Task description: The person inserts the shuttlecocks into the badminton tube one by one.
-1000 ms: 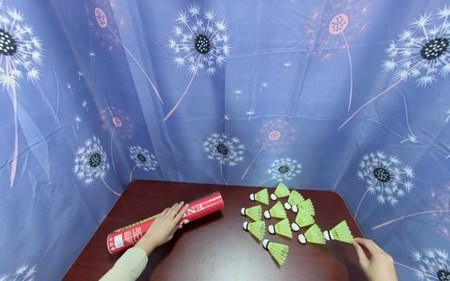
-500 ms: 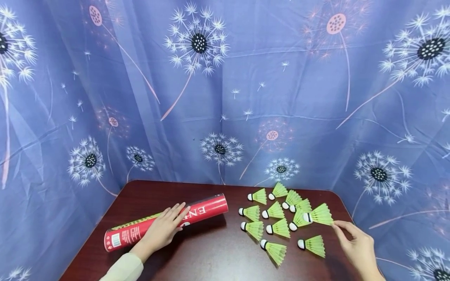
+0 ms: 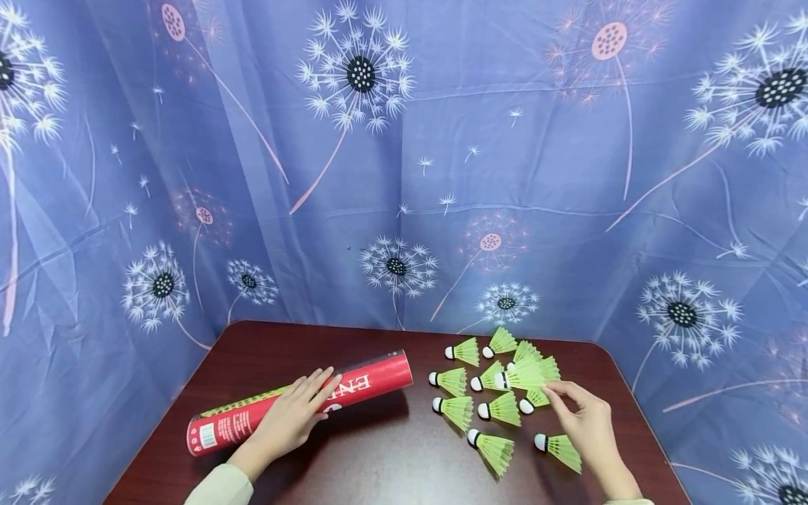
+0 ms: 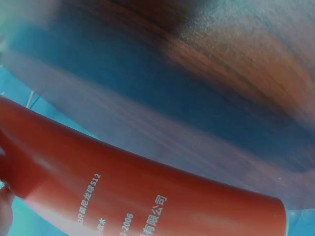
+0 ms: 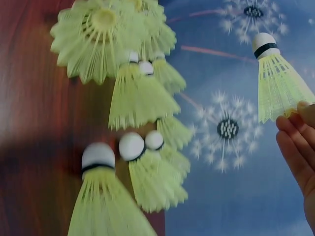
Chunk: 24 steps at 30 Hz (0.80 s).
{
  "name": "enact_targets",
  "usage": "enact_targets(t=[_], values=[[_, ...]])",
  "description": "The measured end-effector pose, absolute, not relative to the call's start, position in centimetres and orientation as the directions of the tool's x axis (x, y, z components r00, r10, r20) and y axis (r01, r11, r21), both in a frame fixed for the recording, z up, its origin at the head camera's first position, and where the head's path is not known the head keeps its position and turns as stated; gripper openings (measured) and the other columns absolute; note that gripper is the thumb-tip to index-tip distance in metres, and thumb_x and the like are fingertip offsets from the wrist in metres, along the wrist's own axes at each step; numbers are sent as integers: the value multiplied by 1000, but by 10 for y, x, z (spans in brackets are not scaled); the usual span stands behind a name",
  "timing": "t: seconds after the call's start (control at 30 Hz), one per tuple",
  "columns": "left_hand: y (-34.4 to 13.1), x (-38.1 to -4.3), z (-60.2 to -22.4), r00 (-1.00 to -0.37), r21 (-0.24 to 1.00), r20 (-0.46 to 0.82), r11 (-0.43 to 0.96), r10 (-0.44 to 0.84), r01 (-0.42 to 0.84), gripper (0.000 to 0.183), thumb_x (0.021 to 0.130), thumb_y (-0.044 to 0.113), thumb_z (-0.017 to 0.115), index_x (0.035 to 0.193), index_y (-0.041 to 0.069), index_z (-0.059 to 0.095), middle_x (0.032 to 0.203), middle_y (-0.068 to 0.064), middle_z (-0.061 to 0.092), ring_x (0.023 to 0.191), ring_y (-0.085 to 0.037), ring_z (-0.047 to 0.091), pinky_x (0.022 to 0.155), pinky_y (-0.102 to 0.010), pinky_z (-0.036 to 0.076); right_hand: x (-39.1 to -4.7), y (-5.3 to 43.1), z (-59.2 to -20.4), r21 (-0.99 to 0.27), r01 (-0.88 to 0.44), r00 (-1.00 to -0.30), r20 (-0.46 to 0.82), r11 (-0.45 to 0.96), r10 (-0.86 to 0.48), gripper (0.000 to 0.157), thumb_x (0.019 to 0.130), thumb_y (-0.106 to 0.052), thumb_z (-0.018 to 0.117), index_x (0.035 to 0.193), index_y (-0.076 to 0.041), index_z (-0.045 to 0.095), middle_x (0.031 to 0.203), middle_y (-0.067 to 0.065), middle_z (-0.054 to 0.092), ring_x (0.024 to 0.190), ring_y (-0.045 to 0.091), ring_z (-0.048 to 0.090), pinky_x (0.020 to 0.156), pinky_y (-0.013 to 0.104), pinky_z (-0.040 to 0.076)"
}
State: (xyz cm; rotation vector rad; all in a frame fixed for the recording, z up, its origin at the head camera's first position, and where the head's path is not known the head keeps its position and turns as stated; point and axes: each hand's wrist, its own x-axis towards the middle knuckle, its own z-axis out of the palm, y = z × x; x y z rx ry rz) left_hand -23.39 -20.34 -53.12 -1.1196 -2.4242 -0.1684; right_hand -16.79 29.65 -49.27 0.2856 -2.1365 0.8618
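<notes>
My left hand [image 3: 285, 422] lies across a red cylindrical shuttlecock tube [image 3: 372, 373], fingers stretched over its upper side. In the left wrist view, the red tube [image 4: 147, 191] shows small white printing. At the right, my right hand [image 3: 588, 422] pinches the feather edge of a yellow-green shuttlecock [image 3: 525, 374], whose white cork points left. This held shuttlecock [image 5: 278, 81] is lifted above the others in the right wrist view, fingertips [image 5: 290, 118] at its skirt. Several similar shuttlecocks [image 3: 501, 409] lie below and around it, some partly hidden behind it.
All of this is on a dark reddish-brown table [image 3: 391, 456]. A blue curtain [image 3: 442, 175] with dandelion prints hangs behind and along both sides. One shuttlecock [image 3: 560, 450] lies near my right wrist, apart from the group.
My right hand has carried the pinched shuttlecock left from the table's right side, over the group. My left hand stays on the tube, which has shifted slightly.
</notes>
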Motion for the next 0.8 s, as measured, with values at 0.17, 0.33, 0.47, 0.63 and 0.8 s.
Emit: enact_targets(t=[0.17, 0.33, 0.47, 0.63, 0.8], values=[[-201, -231, -531, -557, -58, 465, 652, 688, 756, 57, 101, 42, 39, 146, 7, 42, 144, -18, 45, 127, -36, 49, 97, -51, 46, -177, 275, -489, -563, -434, -706, 698, 704, 123, 23, 70, 13, 77, 83, -6, 75, 77, 6, 71, 68, -9, 59, 54, 10, 45], [-198, -230, -530, -537, -48, 492, 638, 685, 769, 60, 102, 45, 29, 145, 6, 43, 143, -19, 46, 125, -37, 50, 96, -52, 46, -186, 255, -488, -621, -432, -738, 660, 654, 140, 18, 72, 10, 77, 83, -5, 75, 77, 5, 72, 66, -2, 62, 55, 13, 46], [-195, -229, -530, -522, -45, 509, 627, 684, 778, 65, 101, 48, 19, 145, 7, 42, 145, -17, 45, 125, -37, 50, 96, -52, 46, -192, 240, -492, -647, -425, -765, 631, 633, 131, 15, 76, 7, 76, 85, -5, 75, 78, 7, 72, 64, 2, 62, 52, 14, 46], [-192, -229, -530, -502, -53, 521, 613, 691, 789, 64, 101, 47, 19, 145, 8, 43, 146, -16, 44, 127, -35, 49, 96, -51, 46, -199, 221, -499, -686, -410, -810, 577, 602, 106, 10, 80, 1, 75, 87, -6, 75, 75, 4, 72, 64, 6, 63, 54, 16, 48], [-190, -229, -532, -496, -52, 517, 604, 698, 795, 64, 101, 47, 19, 145, 8, 43, 147, -14, 43, 128, -33, 48, 97, -50, 45, -207, 204, -506, -699, -435, -818, 570, 568, 74, 10, 79, 2, 75, 85, -6, 74, 73, 0, 71, 64, 5, 63, 54, 17, 48]])
